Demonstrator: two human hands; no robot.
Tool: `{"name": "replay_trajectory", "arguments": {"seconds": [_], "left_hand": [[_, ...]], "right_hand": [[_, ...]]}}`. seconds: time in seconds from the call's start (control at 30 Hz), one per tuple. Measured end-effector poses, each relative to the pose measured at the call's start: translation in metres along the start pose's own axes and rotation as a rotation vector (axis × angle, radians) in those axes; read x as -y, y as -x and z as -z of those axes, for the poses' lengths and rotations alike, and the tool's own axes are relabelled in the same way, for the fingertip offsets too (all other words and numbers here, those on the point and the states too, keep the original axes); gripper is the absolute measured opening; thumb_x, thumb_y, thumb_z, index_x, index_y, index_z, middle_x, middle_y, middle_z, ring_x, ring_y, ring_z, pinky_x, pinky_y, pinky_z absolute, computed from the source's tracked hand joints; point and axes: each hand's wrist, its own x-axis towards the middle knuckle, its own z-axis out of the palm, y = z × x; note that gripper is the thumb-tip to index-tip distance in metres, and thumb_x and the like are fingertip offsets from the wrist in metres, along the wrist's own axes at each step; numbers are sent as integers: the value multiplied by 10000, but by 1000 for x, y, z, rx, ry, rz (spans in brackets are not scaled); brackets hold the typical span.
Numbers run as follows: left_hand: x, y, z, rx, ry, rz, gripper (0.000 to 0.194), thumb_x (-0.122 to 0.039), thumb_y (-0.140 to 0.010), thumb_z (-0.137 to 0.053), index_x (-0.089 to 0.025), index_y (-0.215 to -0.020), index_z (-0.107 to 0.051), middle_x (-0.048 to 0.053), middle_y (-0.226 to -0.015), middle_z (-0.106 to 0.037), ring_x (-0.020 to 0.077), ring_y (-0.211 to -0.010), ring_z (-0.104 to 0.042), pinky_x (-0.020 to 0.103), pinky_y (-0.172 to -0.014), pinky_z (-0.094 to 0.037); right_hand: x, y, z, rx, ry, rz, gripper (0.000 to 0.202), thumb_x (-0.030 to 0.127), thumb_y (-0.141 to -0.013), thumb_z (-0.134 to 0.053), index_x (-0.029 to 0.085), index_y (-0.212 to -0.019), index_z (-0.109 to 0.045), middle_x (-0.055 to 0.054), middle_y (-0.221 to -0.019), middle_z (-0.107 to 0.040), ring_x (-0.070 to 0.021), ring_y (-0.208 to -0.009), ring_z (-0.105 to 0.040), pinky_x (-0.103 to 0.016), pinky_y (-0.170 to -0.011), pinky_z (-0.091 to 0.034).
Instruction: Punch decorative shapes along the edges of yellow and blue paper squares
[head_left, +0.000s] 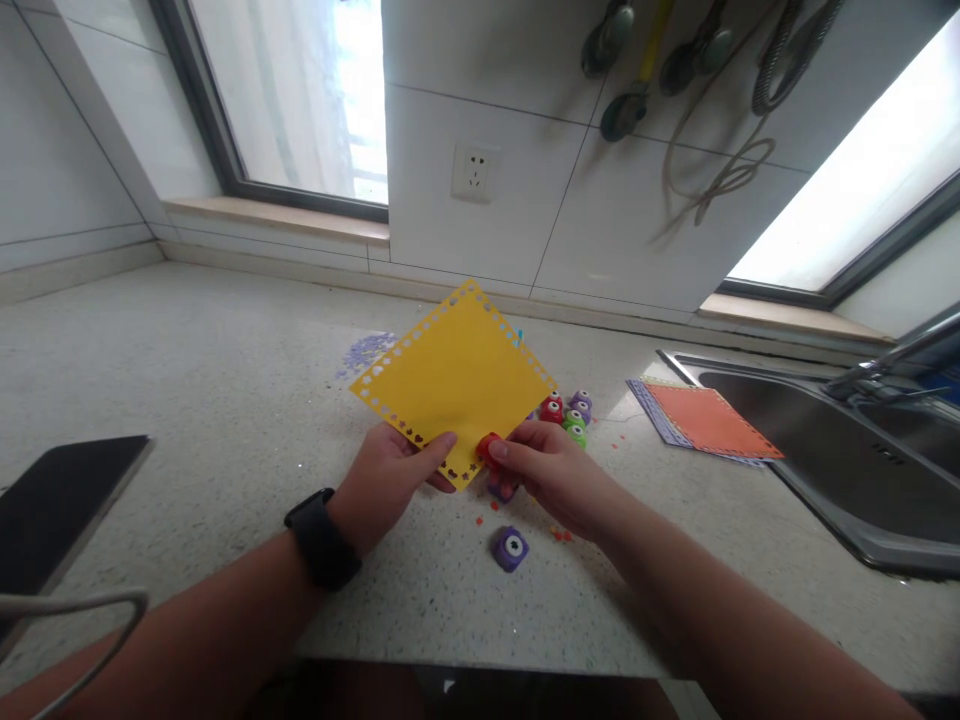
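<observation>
Left fingers (439, 453): closed on the lower corner area of the yellow sheet, thumb on top, other fingers beneath.
Right fingers (511, 456): closed around the red punch, thumb on its top.
Yellow sheet (465, 375): between and beyond the two sets of fingers, its rows of punched holes following both upper edges and the lower-left edge.
Red punch (488, 447): under the right thumb, at the sheet's lower-right edge.
Purple punch (511, 549): on the desk (225, 400), on the near side of the right fingers.
Orange scraps (561, 535): near side of the right fingers.
Punch cluster (576, 428): just beyond the right fingers; red, green and purple pieces.
Purple scraps (366, 352): beyond the left fingers, beside the sheet's upper-left edge.
Paper stack (712, 418): well right of the right fingers, orange sheet uppermost, beside the sink (874, 470).
Wall socket (474, 173): farthest, beyond the yellow sheet.
</observation>
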Motion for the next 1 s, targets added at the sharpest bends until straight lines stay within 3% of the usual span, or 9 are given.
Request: {"name": "replay_trajectory", "arguments": {"seconds": [0.43,1.0], "left_hand": [[2,0,1,14,-3,-8,288,-310,-827,-762,-163,-1074,-769,79,-1013,-812,202,-752,-769,227,-525,-617],[1,1,2,16,-19,3,382,-362,-813,-792,-167,-1140,-756,89,-1063,-801,193,-759,-759,237,-554,-627]], "right_hand": [[-1,-1,-1,6,10,35,358,489,-811,-792,146,-791,-691,-46,-720,-638,-131,-601,-561,-286,-569,-441],[-3,-2,0,18,51,44,334,456,-855,-760,135,-812,-677,-34,-708,-645,-116,-581,-558,-266,-560,-453]]}}
